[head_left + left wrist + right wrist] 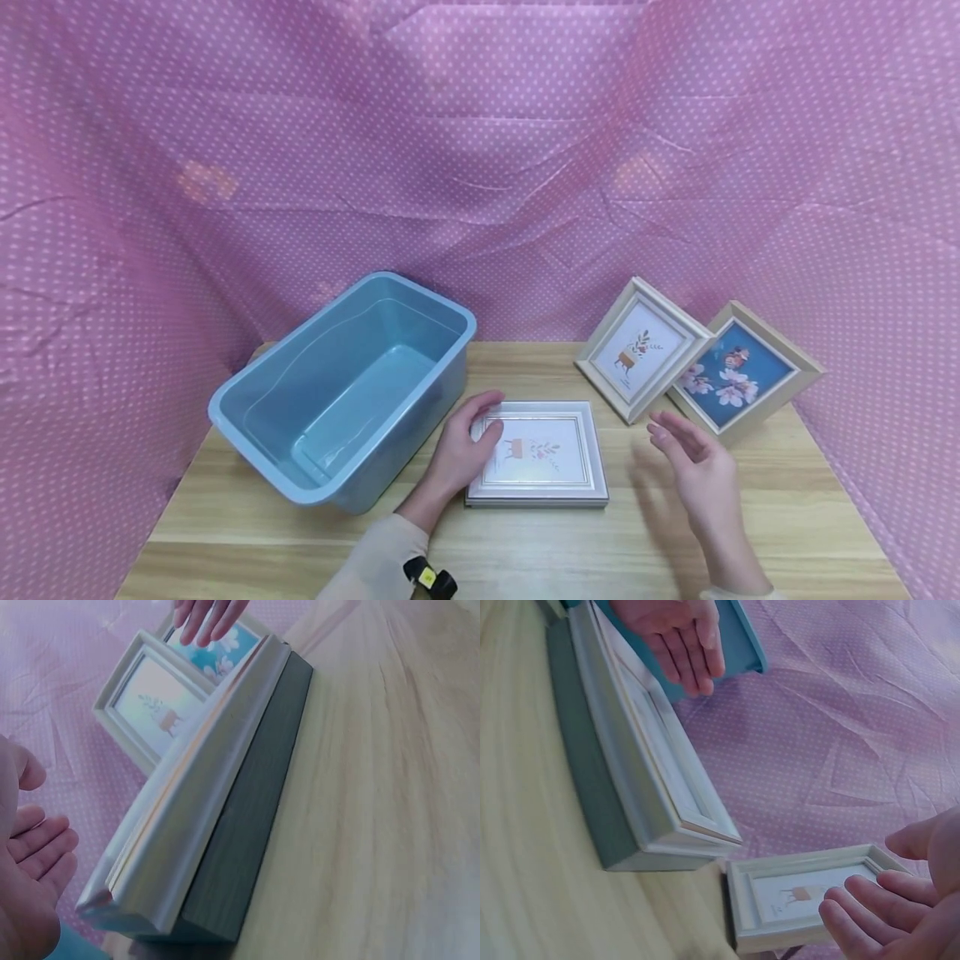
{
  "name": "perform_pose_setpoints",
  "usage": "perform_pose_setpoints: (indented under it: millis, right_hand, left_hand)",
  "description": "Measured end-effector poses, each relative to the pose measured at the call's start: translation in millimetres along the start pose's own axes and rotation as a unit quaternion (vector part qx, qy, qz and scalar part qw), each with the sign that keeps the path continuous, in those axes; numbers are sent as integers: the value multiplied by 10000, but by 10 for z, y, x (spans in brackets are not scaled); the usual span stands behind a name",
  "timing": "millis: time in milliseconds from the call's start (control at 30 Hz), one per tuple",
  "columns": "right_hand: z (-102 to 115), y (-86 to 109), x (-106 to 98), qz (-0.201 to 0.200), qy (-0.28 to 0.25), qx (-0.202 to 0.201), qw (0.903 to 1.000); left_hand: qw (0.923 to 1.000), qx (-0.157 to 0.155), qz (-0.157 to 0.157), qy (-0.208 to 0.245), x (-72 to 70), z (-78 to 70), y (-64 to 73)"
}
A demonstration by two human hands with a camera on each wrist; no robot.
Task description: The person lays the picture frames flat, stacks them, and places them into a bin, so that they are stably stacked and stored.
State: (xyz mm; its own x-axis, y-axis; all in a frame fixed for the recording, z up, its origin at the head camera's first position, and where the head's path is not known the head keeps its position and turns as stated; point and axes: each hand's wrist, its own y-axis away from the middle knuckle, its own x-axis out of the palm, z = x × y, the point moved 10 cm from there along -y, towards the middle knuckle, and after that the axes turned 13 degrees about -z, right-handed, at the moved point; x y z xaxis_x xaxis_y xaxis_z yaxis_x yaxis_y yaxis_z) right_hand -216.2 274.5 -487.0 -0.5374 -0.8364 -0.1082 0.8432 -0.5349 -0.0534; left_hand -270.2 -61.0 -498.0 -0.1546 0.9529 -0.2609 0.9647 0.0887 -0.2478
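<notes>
A silver-white picture frame (536, 492) lies face up on the table, with a plant-in-pot print behind its glass. From the side, the left wrist view shows a dark grey-green lower layer (251, 810) under its pale moulding (217, 780). My left hand (467, 446) is at the frame's left edge, its thumb and fingers overlapping the frame in the head view; in the left wrist view, the fingers (45, 855) look relaxed and apart from it. My right hand (705, 479) hovers to the right of the frame, fingers loosely bent, holding nothing.
A blue plastic tub (420, 425) stands at the left. Two picture frames stand tilted at the back right: a cream one (637, 350) with a plant print, partly overlapping a wooden one (738, 375) with a bird and blossoms. Pink dotted cloth (525, 167) hangs around the table.
</notes>
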Motion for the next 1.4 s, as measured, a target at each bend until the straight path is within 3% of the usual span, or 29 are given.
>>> perform_pose_setpoints:
  millis: [233,500,867,1033,1233,1400]
  right_hand:
    - [39,-153,-156,-405,-348,261,9982]
    - [120,-322,-320,-883,-646,268,9936]
    - [242,-522,-452,-1177,-230,240,9925]
    - [249,-616,-474,-1122,361,337,9925]
    - [250,-770,-468,-1117,205,426,9926]
    - [295,-872,-423,-1045,692,262,9918]
  left_hand:
    - [9998,104,138,-98,96,-76,-20]
    - [9994,170,277,-93,201,-138,-33]
    - [9987,275,392,200,285,-190,-55]
    - [9981,247,446,333,322,-193,-65]
    - [9976,172,513,427,361,-198,-71]
    - [9974,234,540,423,380,-224,-76]
